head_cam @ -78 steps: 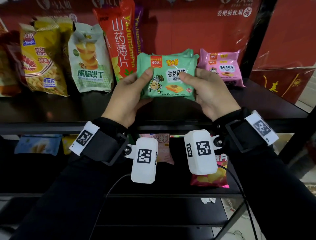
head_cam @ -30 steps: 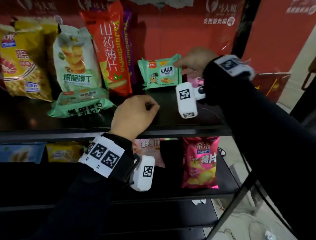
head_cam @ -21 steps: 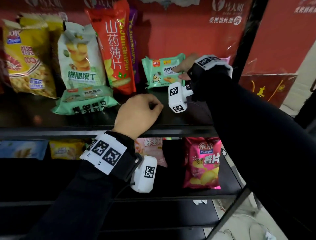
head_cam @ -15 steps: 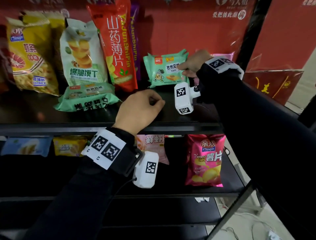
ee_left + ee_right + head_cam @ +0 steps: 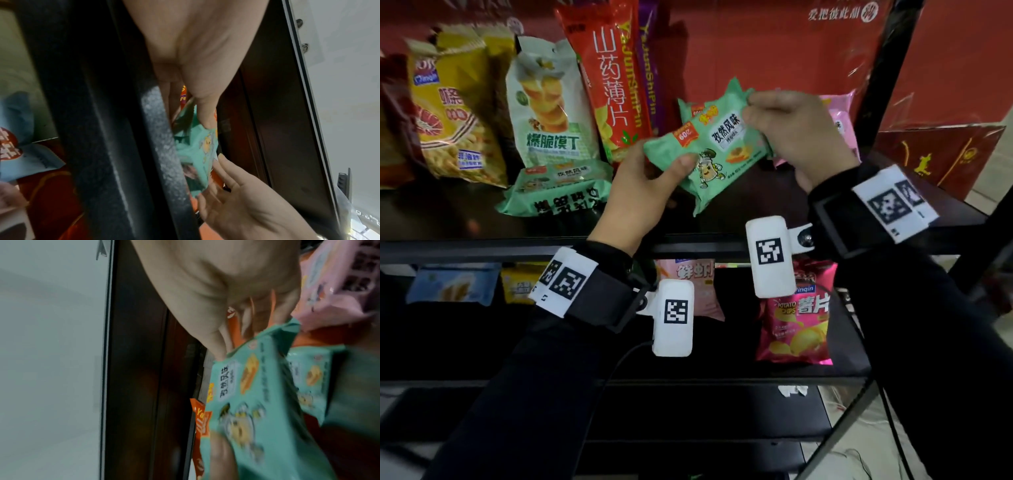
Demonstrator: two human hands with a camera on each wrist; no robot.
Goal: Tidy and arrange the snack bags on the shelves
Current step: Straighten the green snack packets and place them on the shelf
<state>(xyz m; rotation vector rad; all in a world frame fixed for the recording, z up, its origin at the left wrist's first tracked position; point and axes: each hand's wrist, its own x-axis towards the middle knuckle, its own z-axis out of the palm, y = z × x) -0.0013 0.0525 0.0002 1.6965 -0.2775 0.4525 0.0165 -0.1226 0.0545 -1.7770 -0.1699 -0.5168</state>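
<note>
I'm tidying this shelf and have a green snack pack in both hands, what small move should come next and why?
Probably stand the green pack upright against the matching pack behind it. Both hands, left and right, hold it tilted above the top shelf.

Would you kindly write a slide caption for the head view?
Left hand and right hand hold a green snack bag above the shelf.

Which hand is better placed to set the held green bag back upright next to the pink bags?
Right. The right hand grips the green bag by its top corner, just in front of the pink bags; the left hand holds the lower corner, farther away.
</note>
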